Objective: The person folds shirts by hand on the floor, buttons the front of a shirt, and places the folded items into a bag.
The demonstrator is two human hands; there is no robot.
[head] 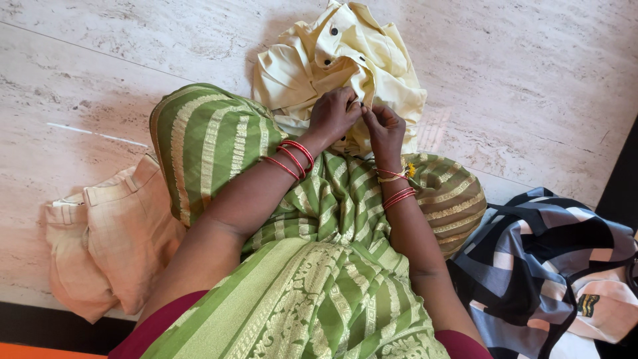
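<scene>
Both pinched on soft pale-yellow buttoned cotton shirt point(339, 63): left hand point(334, 114), right hand point(383, 127); light, limp, best gripped by the placket edge.

Your pale yellow shirt point(339, 63) is matt, crumpled cloth with dark, probably plastic buttons; the floor point(531, 80) is smooth veined stone.
</scene>
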